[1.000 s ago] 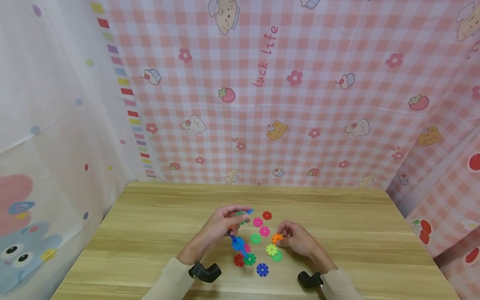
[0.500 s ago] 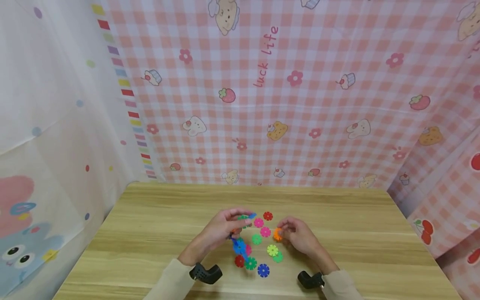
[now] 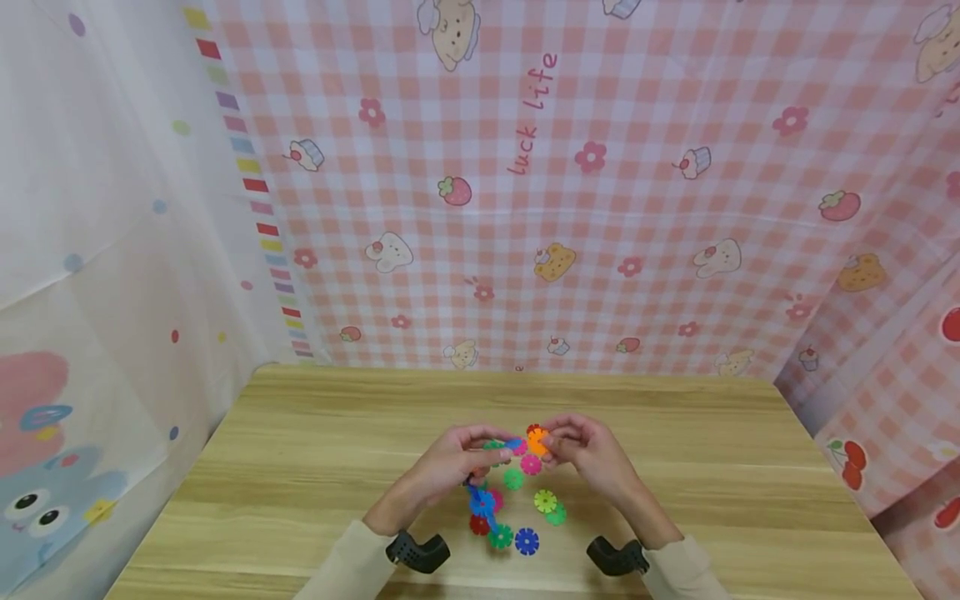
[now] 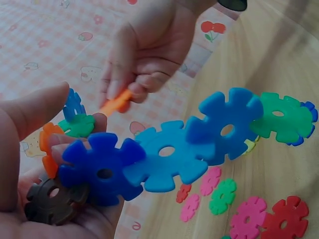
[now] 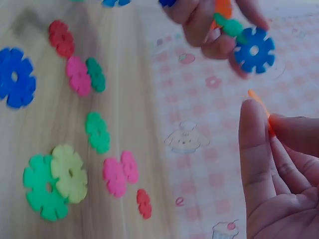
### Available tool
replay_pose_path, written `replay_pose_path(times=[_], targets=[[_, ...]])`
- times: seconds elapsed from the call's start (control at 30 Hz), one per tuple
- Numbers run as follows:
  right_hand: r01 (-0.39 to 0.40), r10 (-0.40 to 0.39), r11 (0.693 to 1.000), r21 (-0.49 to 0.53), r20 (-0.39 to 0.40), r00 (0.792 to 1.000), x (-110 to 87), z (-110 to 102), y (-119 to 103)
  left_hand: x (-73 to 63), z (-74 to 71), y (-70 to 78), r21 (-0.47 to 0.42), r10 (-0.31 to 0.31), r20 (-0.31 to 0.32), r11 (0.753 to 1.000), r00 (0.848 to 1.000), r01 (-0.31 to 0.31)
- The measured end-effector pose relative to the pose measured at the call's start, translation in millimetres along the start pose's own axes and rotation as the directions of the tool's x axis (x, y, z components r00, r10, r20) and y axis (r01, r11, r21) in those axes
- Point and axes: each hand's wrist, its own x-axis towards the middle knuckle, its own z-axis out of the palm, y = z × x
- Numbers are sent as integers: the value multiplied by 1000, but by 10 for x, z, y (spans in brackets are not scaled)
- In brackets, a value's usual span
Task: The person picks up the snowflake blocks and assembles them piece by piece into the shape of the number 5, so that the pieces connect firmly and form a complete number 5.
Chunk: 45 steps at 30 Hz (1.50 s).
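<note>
My left hand (image 3: 448, 463) holds a chain of interlocked plastic snowflake discs. In the left wrist view, the chain runs from a blue disc (image 4: 74, 105) by the thumb tip through green, orange (image 4: 49, 144) and brown (image 4: 42, 201) ones. From there it continues across the palm with a dark blue disc (image 4: 82, 167), lighter blue discs (image 4: 169, 172) and a green end disc (image 4: 284, 127). My right hand (image 3: 596, 454) pinches a single orange snowflake disc (image 3: 537, 440) between thumb and index finger, close to the right of the chain's raised blue disc (image 5: 254, 62).
Loose discs lie on the wooden table (image 3: 337, 417) beneath the hands: pink (image 3: 531, 465), green (image 3: 513, 479), yellow-green (image 3: 545, 501), dark blue (image 3: 527, 542) and red (image 3: 478, 525) among them. A patterned pink cloth (image 3: 420, 292) hangs behind the table.
My right hand has moved left and away from me with the orange disc, toward the left hand. The left hand has shifted slightly right, and its chain hangs a little nearer to me.
</note>
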Motion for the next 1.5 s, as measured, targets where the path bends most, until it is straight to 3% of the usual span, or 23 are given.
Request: replay_pose_path(times=[0.27, 0.5, 0.73, 1.3, 1.5], targets=[[80, -81, 996, 37, 25, 996, -18, 33, -98, 5, 14, -5, 12, -24, -2, 1000, 1000, 24], [96, -96, 995, 1, 12, 995, -29, 61, -135, 4, 17, 11, 26, -37, 9, 999, 999, 37], [164, -163, 985, -44, 17, 986, -61, 70, -137, -10, 20, 24, 61, -22, 26, 998, 999, 20], [229, -228, 971, -63, 14, 974, -103, 127, -107, -35, 24, 38, 78, -20, 23, 997, 1000, 18], [213, -213, 974, -76, 15, 977, -113, 147, -118, -46, 20, 38, 64, -24, 2, 998, 1000, 24]])
